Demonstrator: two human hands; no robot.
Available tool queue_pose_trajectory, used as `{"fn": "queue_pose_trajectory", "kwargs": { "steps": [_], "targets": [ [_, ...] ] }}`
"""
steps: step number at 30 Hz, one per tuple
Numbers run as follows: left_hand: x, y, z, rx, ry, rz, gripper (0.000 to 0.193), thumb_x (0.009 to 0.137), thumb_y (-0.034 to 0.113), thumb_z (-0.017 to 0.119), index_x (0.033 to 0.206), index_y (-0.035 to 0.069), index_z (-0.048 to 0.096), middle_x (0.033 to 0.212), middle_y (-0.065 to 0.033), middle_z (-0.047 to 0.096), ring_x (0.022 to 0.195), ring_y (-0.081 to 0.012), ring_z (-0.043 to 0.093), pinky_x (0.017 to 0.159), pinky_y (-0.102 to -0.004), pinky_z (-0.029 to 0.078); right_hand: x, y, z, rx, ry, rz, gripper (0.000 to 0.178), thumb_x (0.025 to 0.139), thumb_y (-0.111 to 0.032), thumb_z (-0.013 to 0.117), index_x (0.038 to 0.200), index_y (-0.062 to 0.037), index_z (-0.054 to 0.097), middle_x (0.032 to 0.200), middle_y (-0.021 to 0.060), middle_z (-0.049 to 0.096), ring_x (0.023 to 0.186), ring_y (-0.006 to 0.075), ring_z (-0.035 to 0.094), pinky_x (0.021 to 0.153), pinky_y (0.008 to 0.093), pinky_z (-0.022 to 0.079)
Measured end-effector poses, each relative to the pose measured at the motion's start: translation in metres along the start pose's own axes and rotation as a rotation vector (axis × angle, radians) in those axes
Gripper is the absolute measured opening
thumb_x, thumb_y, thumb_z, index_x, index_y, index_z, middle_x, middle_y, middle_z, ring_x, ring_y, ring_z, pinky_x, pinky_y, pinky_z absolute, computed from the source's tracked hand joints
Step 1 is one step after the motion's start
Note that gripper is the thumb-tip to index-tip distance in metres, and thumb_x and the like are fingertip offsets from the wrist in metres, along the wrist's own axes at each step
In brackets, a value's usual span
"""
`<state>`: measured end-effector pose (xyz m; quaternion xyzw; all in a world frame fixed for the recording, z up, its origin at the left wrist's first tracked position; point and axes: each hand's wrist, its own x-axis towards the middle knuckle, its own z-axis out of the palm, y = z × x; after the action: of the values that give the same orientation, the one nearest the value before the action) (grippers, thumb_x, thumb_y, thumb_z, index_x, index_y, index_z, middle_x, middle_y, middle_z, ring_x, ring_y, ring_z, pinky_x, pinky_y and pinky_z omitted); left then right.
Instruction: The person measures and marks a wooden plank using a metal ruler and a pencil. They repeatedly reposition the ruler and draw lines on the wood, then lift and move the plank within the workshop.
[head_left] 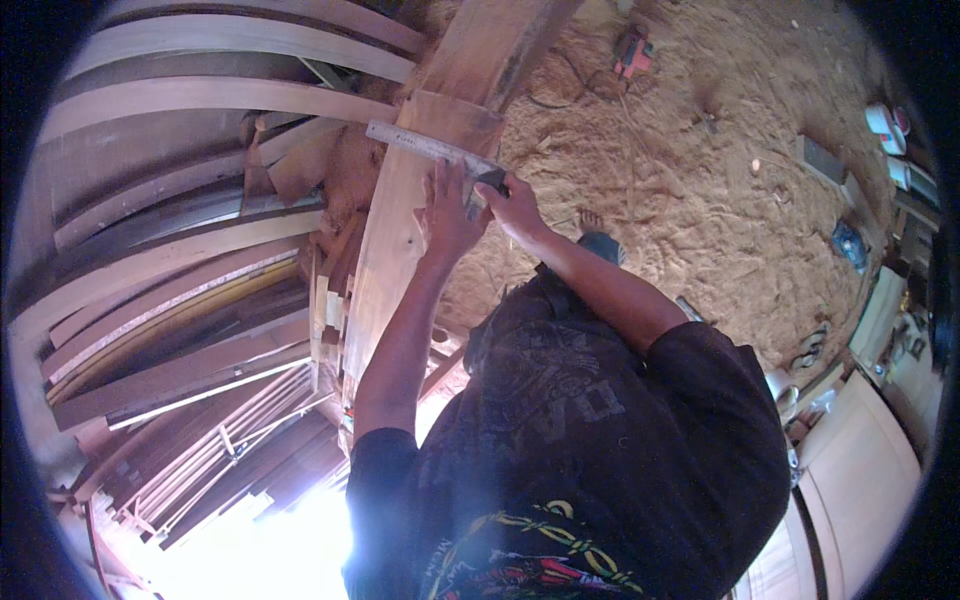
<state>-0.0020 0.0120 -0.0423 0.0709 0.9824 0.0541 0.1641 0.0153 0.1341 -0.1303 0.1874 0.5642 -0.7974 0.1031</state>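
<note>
A steel try square (410,138) lies across a long pale wooden board (392,235), its blade reaching past the board's left edge. The dark stock is at the board's right side. My right hand (515,210) closes around that stock, thumb and fingers pressed together on it. Just to its left, my left hand (452,215) rests on the board with fingers stretched and spread, their tips close to the blade. Beyond the square, a darker wooden piece (460,60) continues away from me. What lies beneath my right fingers is hidden.
Stacked planks (180,270) fill the left side, close to the board. A red power tool (632,52) with a cord lies on the sawdust-covered ground (680,200). White containers (885,130) and a blue bag (849,245) sit at the right. Pale panels (860,450) stand lower right.
</note>
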Motion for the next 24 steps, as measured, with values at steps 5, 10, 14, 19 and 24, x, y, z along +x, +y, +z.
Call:
{"fn": "queue_pose_trajectory", "kwargs": {
  "steps": [5,10,14,19,24],
  "targets": [
    [0.001,-0.001,0.0,0.021,-0.023,0.01,0.105,0.082,0.051,0.079,0.166,0.029,0.02,0.174,-0.0101,0.012,0.156,-0.0456,0.019,0.105,-0.0764,0.035,0.009,0.022,0.006,-0.054,0.078,-0.175,0.021,0.097,-0.019,0.073,0.105,0.0002,0.07,0.086,0.0024,0.068,0.066,0.0105,0.063,0.059,0.0283,0.053],
    [0.002,-0.004,0.002,0.039,-0.003,0.028,0.104,0.082,0.049,0.078,0.165,0.029,0.02,0.174,-0.0112,0.012,0.155,-0.0461,0.021,0.103,-0.0764,0.036,0.006,0.022,0.005,-0.143,0.101,-0.146,0.022,0.097,-0.021,0.073,0.105,-0.0005,0.071,0.086,0.0011,0.068,0.073,0.0092,0.062,0.062,0.0283,0.052],
    [0.003,-0.008,0.005,-0.001,0.029,0.064,0.1,0.082,0.046,0.077,0.165,0.029,0.022,0.173,-0.0136,0.014,0.154,-0.0482,0.021,0.101,-0.0807,0.035,0.004,0.013,0.006,-0.12,0.104,-0.137,0.023,0.096,-0.023,0.074,0.105,-0.0012,0.072,0.088,0.0015,0.07,0.072,0.0097,0.061,0.063,0.0288,0.051],
    [0.004,-0.01,0.007,-0.019,0.018,0.066,0.1,0.083,0.047,0.077,0.165,0.029,0.021,0.173,-0.0133,0.012,0.154,-0.0498,0.019,0.101,-0.0845,0.032,-0.002,0.001,0.005,-0.129,0.095,-0.048,0.023,0.095,-0.023,0.074,0.104,-0.0012,0.072,0.086,0.0024,0.071,0.074,0.0103,0.063,0.066,0.0297,0.052],
    [0.004,-0.007,0.002,-0.035,-0.01,0.047,0.1,0.084,0.047,0.076,0.165,0.029,0.021,0.174,-0.0126,0.01,0.154,-0.0503,0.018,0.101,-0.0853,0.031,-0.007,-0.008,0.003,-0.14,0.085,-0.061,0.023,0.096,-0.023,0.074,0.103,-0.0016,0.073,0.086,0.0025,0.071,0.076,0.0101,0.063,0.068,0.0296,0.052]
  ]
}}
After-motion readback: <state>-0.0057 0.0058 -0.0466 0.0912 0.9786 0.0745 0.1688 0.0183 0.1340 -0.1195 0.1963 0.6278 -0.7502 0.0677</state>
